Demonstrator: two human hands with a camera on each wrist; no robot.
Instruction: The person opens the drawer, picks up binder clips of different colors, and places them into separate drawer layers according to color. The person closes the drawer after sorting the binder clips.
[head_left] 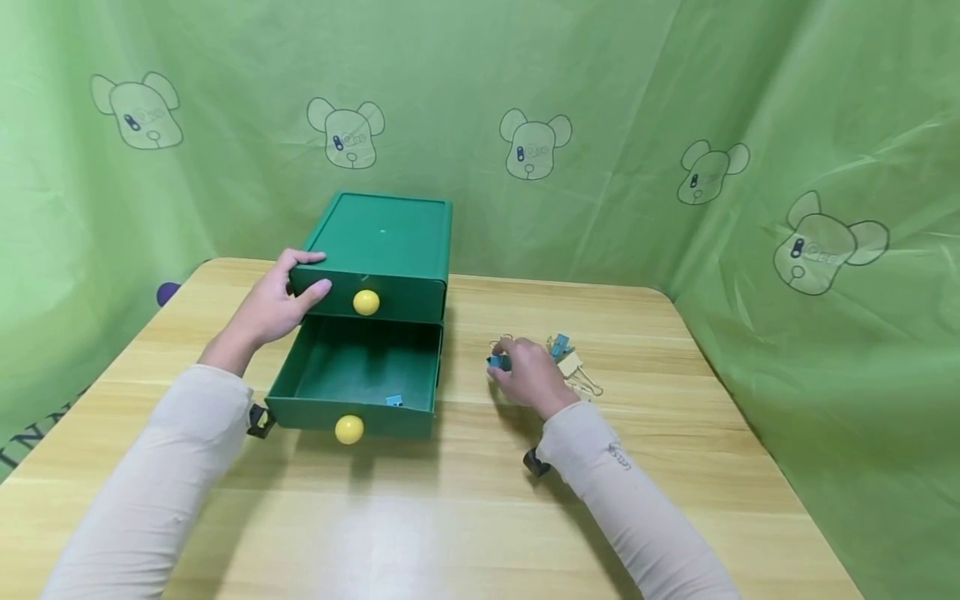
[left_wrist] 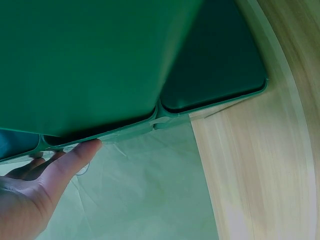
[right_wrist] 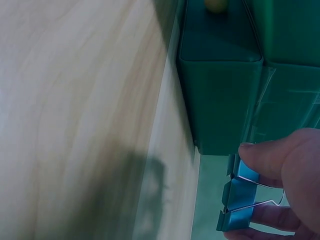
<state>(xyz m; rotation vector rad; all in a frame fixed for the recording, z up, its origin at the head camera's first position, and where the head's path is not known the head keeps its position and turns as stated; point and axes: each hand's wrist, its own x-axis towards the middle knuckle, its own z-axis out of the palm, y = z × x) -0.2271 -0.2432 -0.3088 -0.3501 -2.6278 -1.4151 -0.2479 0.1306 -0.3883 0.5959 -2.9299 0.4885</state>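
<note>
The left hand [head_left: 272, 310], fingers apart, touches the smooth plastic drawer box [head_left: 384, 237]; the right hand [head_left: 531, 377] pinches a wire-looped blue clip [right_wrist: 242, 194].

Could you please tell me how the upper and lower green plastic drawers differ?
The green plastic upper drawer is shut, while the green plastic lower drawer is pulled out. The upper drawer's inside is hidden; the lower drawer's shows a small blue item. Both have round yellow knobs.
</note>
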